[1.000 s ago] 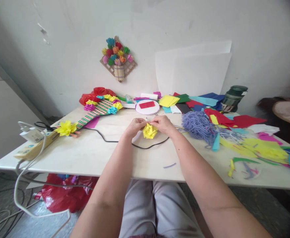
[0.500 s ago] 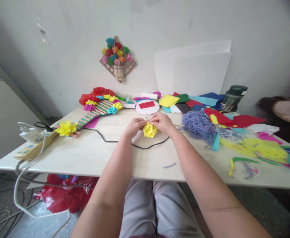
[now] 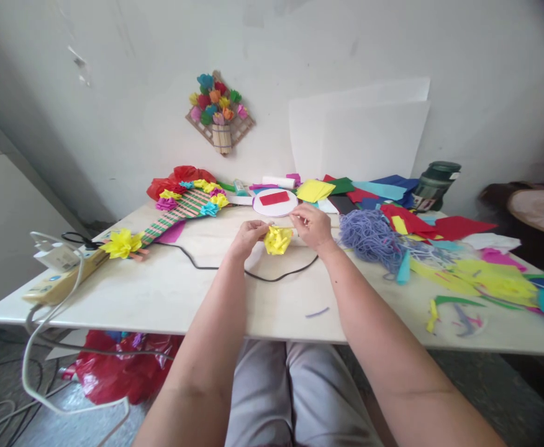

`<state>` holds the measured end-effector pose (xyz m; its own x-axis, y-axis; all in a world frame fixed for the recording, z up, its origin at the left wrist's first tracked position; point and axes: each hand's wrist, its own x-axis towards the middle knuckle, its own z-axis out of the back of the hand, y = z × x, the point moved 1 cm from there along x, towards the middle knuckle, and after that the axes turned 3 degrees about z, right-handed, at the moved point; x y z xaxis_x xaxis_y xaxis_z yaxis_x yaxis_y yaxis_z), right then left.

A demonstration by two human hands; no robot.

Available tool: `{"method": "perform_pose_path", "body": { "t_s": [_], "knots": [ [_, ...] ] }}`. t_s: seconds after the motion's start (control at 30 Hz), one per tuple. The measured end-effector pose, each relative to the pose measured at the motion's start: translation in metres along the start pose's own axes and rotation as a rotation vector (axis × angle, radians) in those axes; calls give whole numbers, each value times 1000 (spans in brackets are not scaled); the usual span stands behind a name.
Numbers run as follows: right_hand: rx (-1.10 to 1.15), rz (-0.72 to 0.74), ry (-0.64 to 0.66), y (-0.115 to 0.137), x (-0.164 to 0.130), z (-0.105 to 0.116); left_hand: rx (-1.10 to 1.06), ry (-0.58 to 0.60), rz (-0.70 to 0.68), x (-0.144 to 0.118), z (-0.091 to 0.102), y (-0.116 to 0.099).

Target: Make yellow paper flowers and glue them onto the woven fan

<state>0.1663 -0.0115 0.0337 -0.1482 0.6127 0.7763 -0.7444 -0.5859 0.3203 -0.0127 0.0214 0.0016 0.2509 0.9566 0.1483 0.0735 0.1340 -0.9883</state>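
A ruffled yellow paper flower (image 3: 278,241) is held above the middle of the table, its petals hanging below the fingertips. My left hand (image 3: 250,238) pinches its upper left edge between thumb and fingers. Just to the right of the flower is my right hand (image 3: 313,226), fingertips pressed together and a small gap from the petals. Whatever it pinches, if anything, is too small to make out. Behind both hands lies a white oval disc (image 3: 279,211) bearing a red rectangle (image 3: 274,198).
Purple yarn (image 3: 369,236) is heaped at the right, among coloured paper sheets (image 3: 316,190) and a dark green bottle (image 3: 436,186). A flower-trimmed woven piece (image 3: 179,214) lies left, near a power strip (image 3: 62,279). A black cord (image 3: 202,267) crosses the table.
My right hand has drawn away from the flower, slightly to the right. My left hand keeps its pinch on the flower, which has shifted a little left and up.
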Motion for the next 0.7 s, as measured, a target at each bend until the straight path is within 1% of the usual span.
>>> {"method": "perform_pose_path", "body": {
  "t_s": [0.03, 0.1, 0.17, 0.23, 0.3, 0.4, 0.43, 0.5, 0.57, 0.7],
  "knots": [
    [-50, -8, -49, 3, -1, 3, -20, -27, -11, 1, 2, 1],
    [-132, -45, -78, 7, -2, 5, -64, -80, -36, 2, 4, 2],
    [-169, -117, -56, 6, -3, 3, -102, -119, -56, 3, 6, 2],
    [-130, -221, -17, 2, -3, -3, -124, -132, -66, 3, 7, 2],
    [10, -339, 36, -3, -3, -12, -133, -127, -65, 3, 6, 1],
    [418, -453, 107, -8, -3, -25, -139, -117, -61, 2, 4, 0],
    [543, -490, 109, -8, -4, -28, -140, -117, -62, 1, 4, 0],
    [705, -528, 79, -7, -4, -32, -143, -122, -63, 1, 3, -1],
    [768, -536, 47, -6, -4, -34, -145, -130, -61, 1, 3, 0],
    [770, -490, 30, -5, -3, -33, -146, -140, -46, 2, 2, 0]
  ]
}}
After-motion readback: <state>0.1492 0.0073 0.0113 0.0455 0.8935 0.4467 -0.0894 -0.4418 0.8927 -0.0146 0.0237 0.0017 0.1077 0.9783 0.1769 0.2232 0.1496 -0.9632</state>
